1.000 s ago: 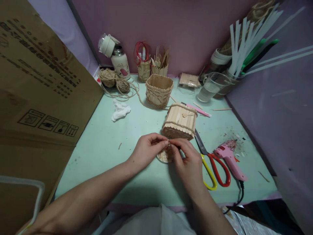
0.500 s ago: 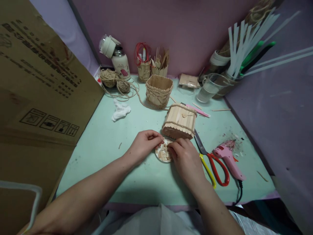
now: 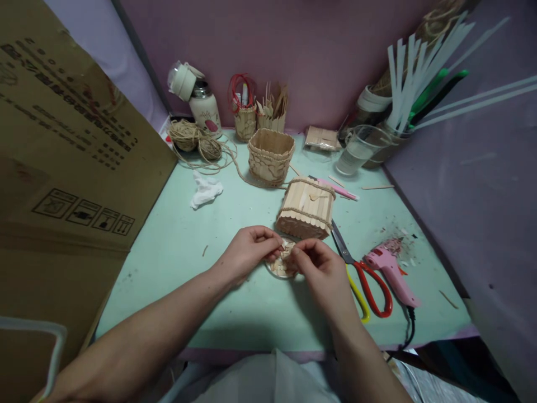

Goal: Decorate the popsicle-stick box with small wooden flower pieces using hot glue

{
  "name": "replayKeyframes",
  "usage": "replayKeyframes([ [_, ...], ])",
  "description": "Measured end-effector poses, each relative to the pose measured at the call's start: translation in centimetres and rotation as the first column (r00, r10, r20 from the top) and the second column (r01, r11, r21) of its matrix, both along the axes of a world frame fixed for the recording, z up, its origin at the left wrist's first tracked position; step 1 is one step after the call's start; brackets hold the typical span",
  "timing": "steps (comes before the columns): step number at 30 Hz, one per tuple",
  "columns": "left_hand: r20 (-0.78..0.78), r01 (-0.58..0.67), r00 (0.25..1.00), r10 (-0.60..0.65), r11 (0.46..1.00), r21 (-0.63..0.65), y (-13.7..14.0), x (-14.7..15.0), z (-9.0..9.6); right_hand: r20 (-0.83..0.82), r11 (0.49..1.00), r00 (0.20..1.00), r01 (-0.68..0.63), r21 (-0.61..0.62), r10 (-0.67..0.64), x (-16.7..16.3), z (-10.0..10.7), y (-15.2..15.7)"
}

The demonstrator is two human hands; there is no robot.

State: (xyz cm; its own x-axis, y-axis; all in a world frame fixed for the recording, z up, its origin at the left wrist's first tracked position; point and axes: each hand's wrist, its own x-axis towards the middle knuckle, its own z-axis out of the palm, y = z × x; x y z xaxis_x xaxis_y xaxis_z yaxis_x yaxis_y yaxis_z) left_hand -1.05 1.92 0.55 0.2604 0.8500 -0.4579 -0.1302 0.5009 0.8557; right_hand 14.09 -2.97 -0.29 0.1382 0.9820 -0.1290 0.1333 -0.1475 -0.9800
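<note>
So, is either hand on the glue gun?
No, the glue gun lies right of the scissors, while the left hand and right hand are at the round disc.

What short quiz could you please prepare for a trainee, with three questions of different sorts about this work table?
1. Multiple choice: which two bright colours show on the scissors?
A) blue and white
B) red and yellow
C) green and purple
2. True or false: in the picture, the pink glue gun lies to the left of the scissors.
3. Open question: what shape is the chip-covered piece between the left hand and the right hand?

Key:
1. B.
2. False; it lies to the right of them.
3. Round, as far as the hands leave it visible.
</note>
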Motion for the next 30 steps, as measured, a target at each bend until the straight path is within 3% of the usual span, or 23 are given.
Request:
replayKeyframes([
  [3, 0.003, 0.026, 1.000, -0.026, 1.000, -0.010, -0.2, 0.1, 0.1, -0.245, 0.996, 0.968, 0.022, -0.091, -0.044, -0.2, -0.1, 0.4],
  [6, 0.007, 0.037, 0.999, -0.037, 0.999, -0.018, -0.3, 0.2, 0.2, -0.343, 0.993, 0.936, 0.035, -0.116, -0.073, -0.3, -0.3, 0.9],
  [30, 0.091, 0.040, 0.995, -0.031, 0.994, -0.102, -0.4, 0.2, 0.3, -0.426, 0.987, 0.895, 0.079, -0.140, -0.132, -1.1, -1.1, 0.8],
])
